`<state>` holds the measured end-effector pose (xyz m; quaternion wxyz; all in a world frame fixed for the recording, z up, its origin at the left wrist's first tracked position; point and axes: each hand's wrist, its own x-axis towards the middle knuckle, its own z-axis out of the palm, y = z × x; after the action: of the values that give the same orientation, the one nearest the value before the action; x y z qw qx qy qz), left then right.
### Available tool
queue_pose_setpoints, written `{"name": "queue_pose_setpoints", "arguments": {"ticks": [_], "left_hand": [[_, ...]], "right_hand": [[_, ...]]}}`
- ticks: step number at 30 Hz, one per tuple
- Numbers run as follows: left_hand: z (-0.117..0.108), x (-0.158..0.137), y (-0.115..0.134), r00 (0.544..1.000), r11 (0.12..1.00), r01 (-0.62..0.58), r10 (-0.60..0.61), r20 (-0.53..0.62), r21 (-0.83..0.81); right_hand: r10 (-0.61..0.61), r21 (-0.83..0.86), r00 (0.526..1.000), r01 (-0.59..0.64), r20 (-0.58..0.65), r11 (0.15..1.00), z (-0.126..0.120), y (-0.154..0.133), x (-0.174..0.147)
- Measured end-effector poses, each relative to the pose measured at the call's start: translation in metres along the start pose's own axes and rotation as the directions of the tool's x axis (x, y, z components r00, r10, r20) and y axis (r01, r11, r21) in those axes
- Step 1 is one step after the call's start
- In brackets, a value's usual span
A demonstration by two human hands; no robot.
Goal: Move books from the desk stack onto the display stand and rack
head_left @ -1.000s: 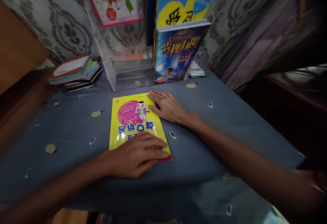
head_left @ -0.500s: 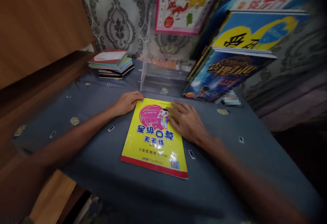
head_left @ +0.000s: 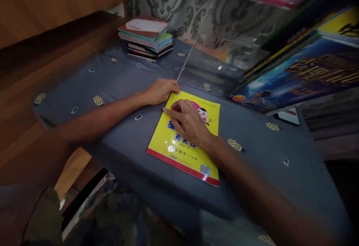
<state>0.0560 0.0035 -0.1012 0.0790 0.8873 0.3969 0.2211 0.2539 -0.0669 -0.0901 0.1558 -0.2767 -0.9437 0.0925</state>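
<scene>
Yellow book [head_left: 182, 155] prob. light, bendy, slick, best held by edges; L hand [head_left: 160, 91] at corner, can't tell if pinching, R hand [head_left: 188, 121] over it, fingers apart.

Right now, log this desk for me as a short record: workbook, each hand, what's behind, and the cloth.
Workbook: yellow book, closed, front cover up, red band along the near edge
Left hand: left hand, fingers at the book's far left corner; grip unclear
Right hand: right hand, over the cover, partly hiding the title; contact unclear
Behind, left: stack of books and notebooks
Behind, right: dark blue book, propped up at a slant
Cloth: blue-grey tablecloth with small scattered prints
</scene>
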Motion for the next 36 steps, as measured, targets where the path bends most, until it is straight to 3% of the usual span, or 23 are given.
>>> {"name": "queue_pose_setpoints", "arguments": {"ticks": [9,18,24,27,32,36], "left_hand": [[0.001,0.0,-0.001,1.0,1.0,0.0,-0.001,0.006,0.025],[-0.004,-0.01,0.022,1.0,0.977,-0.029,0.028,0.008,0.209],[-0.003,-0.011,0.025,0.999,0.965,-0.041,0.043,-0.001,0.26],[-0.002,-0.012,0.023,0.999,0.964,-0.043,0.049,-0.015,0.263],[-0.001,-0.013,0.023,0.999,0.964,-0.007,0.016,-0.031,0.268],[-0.003,-0.013,0.028,0.999,0.96,0.045,-0.045,-0.006,0.278]], "right_hand": [[-0.113,0.138,0.989,0.1,0.091,0.985,-0.002,-0.077,-0.055],[-0.038,0.137,0.988,0.017,0.153,0.99,-0.017,-0.079,-0.053],[0.081,0.057,0.976,-0.094,0.202,0.994,-0.008,-0.06,-0.053],[0.196,0.003,0.969,-0.198,0.152,0.98,-0.002,-0.054,-0.054],[0.448,-0.068,0.893,-0.45,-0.045,0.89,0.008,-0.046,-0.063],[0.541,-0.091,0.838,-0.546,-0.077,0.833,0.008,-0.044,-0.075]]}}
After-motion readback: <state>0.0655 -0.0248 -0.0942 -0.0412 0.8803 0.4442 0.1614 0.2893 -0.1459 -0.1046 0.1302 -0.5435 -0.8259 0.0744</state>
